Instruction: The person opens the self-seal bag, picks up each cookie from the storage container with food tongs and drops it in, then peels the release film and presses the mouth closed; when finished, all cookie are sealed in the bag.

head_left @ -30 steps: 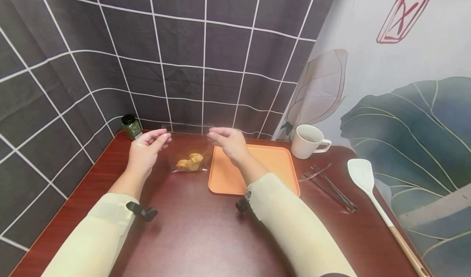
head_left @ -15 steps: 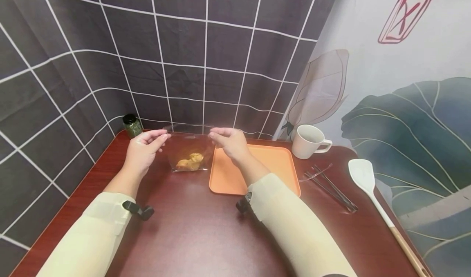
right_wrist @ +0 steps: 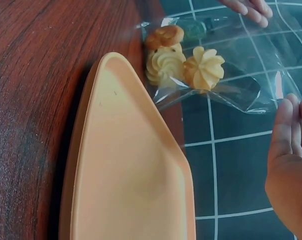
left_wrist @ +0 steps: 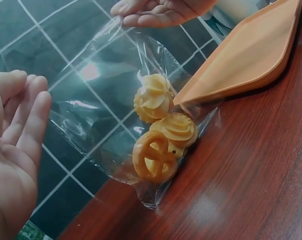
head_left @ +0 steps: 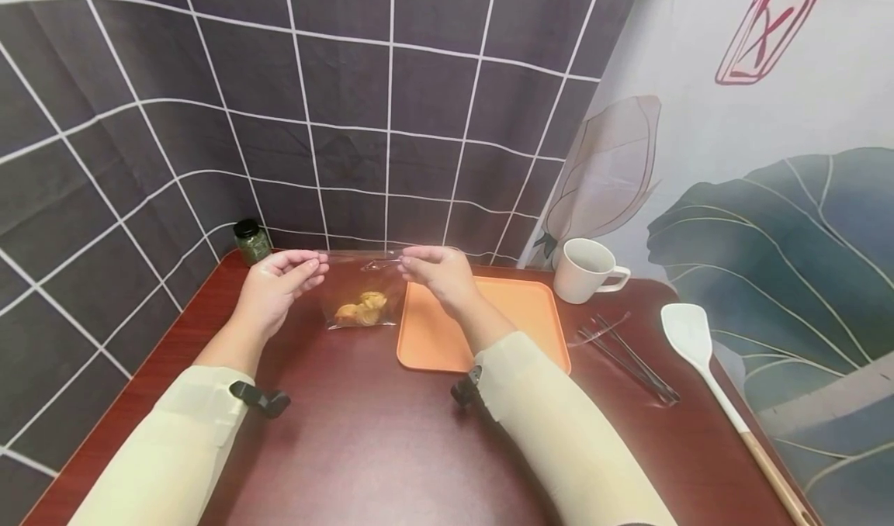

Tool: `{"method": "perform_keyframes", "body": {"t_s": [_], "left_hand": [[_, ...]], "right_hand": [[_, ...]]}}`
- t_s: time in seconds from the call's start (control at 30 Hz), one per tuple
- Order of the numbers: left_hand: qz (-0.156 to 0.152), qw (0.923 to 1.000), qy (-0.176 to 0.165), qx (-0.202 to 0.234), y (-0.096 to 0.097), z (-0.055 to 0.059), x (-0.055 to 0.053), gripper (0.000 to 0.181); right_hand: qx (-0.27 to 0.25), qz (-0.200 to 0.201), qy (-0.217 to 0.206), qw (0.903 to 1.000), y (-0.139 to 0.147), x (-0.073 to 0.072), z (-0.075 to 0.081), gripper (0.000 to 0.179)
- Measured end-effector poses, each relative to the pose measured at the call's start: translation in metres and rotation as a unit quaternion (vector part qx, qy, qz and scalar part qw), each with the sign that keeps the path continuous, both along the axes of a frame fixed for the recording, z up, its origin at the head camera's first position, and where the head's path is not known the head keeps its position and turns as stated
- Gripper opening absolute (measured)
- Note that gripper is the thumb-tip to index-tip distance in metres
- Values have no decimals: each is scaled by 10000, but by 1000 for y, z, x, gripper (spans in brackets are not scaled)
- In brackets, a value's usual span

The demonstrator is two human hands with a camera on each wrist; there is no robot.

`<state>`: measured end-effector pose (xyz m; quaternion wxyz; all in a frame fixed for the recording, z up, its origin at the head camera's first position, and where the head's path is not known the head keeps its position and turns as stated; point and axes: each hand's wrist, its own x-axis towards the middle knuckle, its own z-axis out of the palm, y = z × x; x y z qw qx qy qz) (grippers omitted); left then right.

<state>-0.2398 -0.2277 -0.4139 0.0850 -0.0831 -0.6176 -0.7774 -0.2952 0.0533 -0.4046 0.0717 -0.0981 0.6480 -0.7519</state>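
A clear plastic bag point(head_left: 349, 278) stands near the back of the table with several cookies point(head_left: 363, 309) at its bottom. One is a pretzel-shaped cookie point(left_wrist: 155, 157); a swirled cookie point(left_wrist: 153, 97) lies above it in the left wrist view. My left hand point(head_left: 275, 289) pinches the bag's upper left edge between thumb and fingers. At the opposite upper edge, my right hand point(head_left: 443, 278) pinches the film the same way. The bag's top spans the space between both hands, its film creased near the right fingertips.
An orange tray point(head_left: 520, 324) lies right of the bag, partly under my right forearm. Farther right are a white mug point(head_left: 585, 270), metal tongs point(head_left: 632, 363) and a white spatula point(head_left: 687, 332). A green jar point(head_left: 251, 240) stands in the back left corner by the tiled-pattern wall.
The bag's top edge has come down to the level of my fingertips, and a crease shows near the right hand. Both hands have shifted only slightly; the cookies stay in place.
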Motion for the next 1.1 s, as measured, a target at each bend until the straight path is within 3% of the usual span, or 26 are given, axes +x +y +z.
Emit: {"method": "perform_keyframes", "body": {"t_s": [0.27,0.37,0.57,0.83,0.97,1.1], "left_hand": [[-369,9983,-209,389,-3,4,4,21],[-367,9982,-376,304,-4,6,5,21],[-246,9984,-500,2,-4,7,3,9],[-326,9984,-451,-57,-3,6,1,21],[-155,9977,-449,-489,-4,6,1,22],[136,9919,-308,-1222,-4,7,1,23]], "right_hand": [[-240,135,35,9996,3,1,-3,28],[-269,118,71,9995,5,1,-4,27],[-35,15,69,10000,4,2,-2,32],[553,-54,163,9983,5,2,-4,39],[725,-123,342,9967,5,2,-4,39],[907,-202,497,9944,4,2,-4,36]]}}
